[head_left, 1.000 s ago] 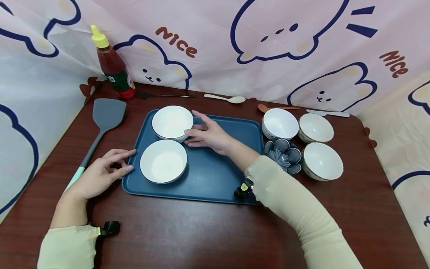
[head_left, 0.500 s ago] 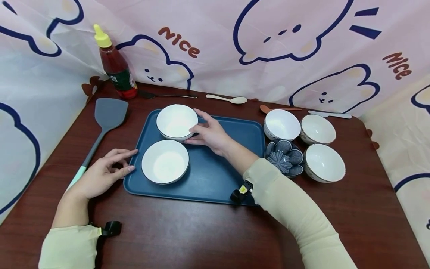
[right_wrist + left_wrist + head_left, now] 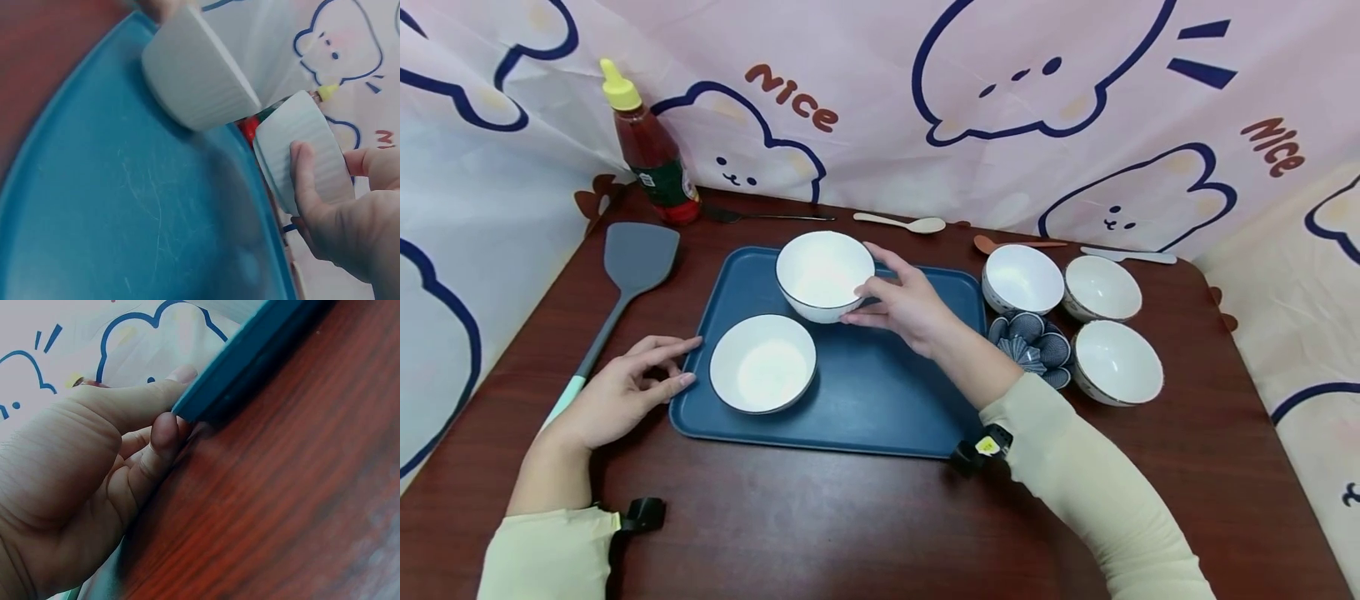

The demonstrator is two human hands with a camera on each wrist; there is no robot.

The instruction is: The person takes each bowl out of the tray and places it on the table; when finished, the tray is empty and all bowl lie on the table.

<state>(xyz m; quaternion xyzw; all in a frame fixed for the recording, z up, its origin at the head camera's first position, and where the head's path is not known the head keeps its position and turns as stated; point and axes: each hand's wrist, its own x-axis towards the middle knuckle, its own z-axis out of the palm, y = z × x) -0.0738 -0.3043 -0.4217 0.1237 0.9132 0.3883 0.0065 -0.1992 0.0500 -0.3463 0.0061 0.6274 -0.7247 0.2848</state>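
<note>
Steadying the tray (image 3: 880,392), presumably, the left hand (image 3: 625,385) pinches its rim; the right hand (image 3: 912,310) grips a bowl (image 3: 825,271) from outside.

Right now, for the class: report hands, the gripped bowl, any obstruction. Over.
Right hand gripping rear bowl, apparently lifted. Left hand holding edge of tray. Front bowl close by, possible obstruction.

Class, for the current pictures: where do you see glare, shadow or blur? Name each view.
Head view: pale glare on the table, and the nearer bowl on the blue tray looks washed out inside; left wrist view: dark shadow under the tray's edge; right wrist view: the table at upper left is blurred, though scratches on the tray show.
</note>
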